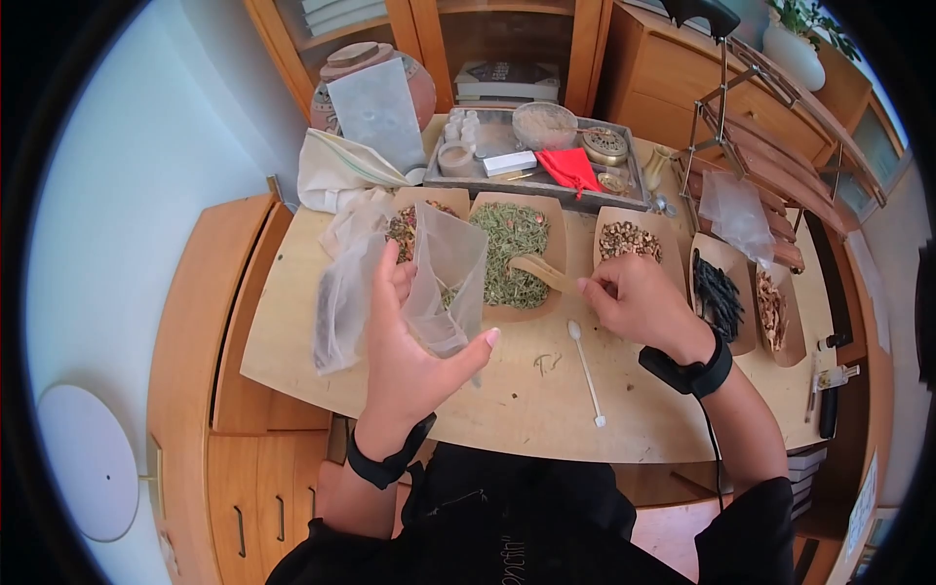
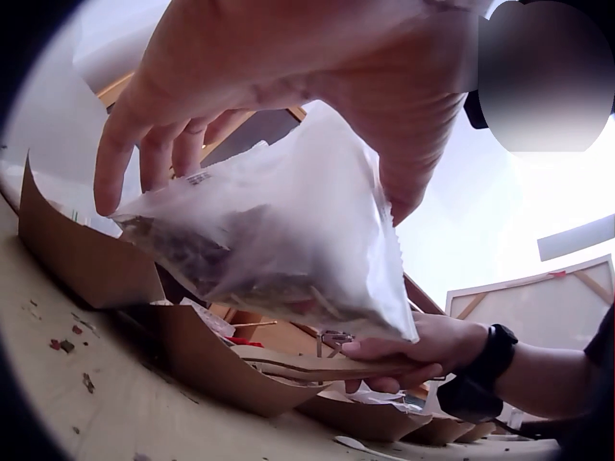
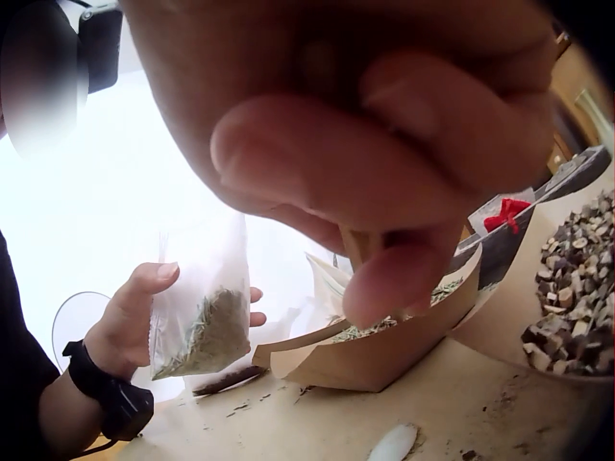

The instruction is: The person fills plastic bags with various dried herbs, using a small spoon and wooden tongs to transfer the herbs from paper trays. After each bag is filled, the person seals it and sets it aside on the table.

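Nearest, at the near left of the herb tray (image 1: 557,234), the left hand (image 1: 405,366) holds a clear bag (image 1: 448,253) partly filled with herbs, fingers and thumb set wide against its opposite edges. A white spoon (image 1: 587,375) lies on the desk (image 1: 487,424), near right of the herb tray. The right hand (image 1: 639,302) has its fingers pinched on a wooden scoop (image 1: 546,273), its end over the herb tray. Right of the herb tray are chopped brown pieces (image 1: 629,240); beyond it, a red pouch (image 1: 568,168).

Head view down over table (image 1: 512,414), low close wrist views facing across, bag (image 2: 279,226) shared
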A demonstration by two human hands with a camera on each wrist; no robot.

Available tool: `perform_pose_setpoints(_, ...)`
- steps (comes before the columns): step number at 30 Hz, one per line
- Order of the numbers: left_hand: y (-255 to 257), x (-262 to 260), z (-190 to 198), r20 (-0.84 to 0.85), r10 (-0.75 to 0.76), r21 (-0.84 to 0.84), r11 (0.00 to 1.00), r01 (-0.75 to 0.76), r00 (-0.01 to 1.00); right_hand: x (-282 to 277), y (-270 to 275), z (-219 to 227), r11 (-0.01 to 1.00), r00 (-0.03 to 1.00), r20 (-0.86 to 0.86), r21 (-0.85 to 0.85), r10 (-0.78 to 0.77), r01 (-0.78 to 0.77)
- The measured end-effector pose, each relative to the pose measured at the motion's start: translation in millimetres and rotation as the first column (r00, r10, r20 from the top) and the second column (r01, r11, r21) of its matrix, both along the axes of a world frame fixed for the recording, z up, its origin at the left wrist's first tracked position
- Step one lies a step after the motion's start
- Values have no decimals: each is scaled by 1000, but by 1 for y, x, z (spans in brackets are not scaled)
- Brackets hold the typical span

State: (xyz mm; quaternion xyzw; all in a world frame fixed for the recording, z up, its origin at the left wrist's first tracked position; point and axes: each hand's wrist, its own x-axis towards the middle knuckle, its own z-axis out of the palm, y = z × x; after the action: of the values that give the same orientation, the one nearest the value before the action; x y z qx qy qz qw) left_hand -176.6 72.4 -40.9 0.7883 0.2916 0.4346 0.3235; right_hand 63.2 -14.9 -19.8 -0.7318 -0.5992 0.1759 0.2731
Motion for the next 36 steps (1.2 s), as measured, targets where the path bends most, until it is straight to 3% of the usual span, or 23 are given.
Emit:
perform_pose_setpoints(2,0,0,-1,-7,-2,-20,1000,2,1000,-1,-2,-1,998,999,30,56,40,-42)
perform_pose_setpoints(9,3,4,1,57,-14,-81,997,19,998,-6,-5,8,998,991,118,17,56,-58)
perform_pose_setpoints(14,5,3,0,-39,19,-70,997,-21,999,-8,4,3,995,961,261,-46,96,-87)
perform_pose_setpoints(18,6,2,0,-35,17,-111,994,-21,999,-12,12,-3,995,959,269,-74,87,-69)
perform_pose_setpoints(20,7,1,1,-134,52,-67,996,-61,990,-12,15,-10,996,943,320,-39,93,-85)
perform_pose_setpoints(26,15,2,2,-84,18,-50,999,-22,996,-20,10,-9,997,897,436,-28,74,-68)
perform_pose_setpoints(30,14,3,5,-110,33,-87,995,-43,993,-22,11,-13,998,924,377,-44,56,-43)
perform_pose_setpoints(32,13,3,5,-93,15,-86,996,-23,996,-15,11,-24,993,962,267,83,55,-80)
perform_pose_setpoints(33,13,2,3,-92,18,-86,996,-26,996,-13,11,-23,993,962,268,83,58,-83)
perform_pose_setpoints(35,14,1,-2,-63,-18,-116,993,11,998,-9,11,-16,997,996,49,-13,72,-72)
perform_pose_setpoints(36,13,2,-2,-59,-21,-113,994,14,998,-8,10,-13,998,996,53,-11,69,-69)
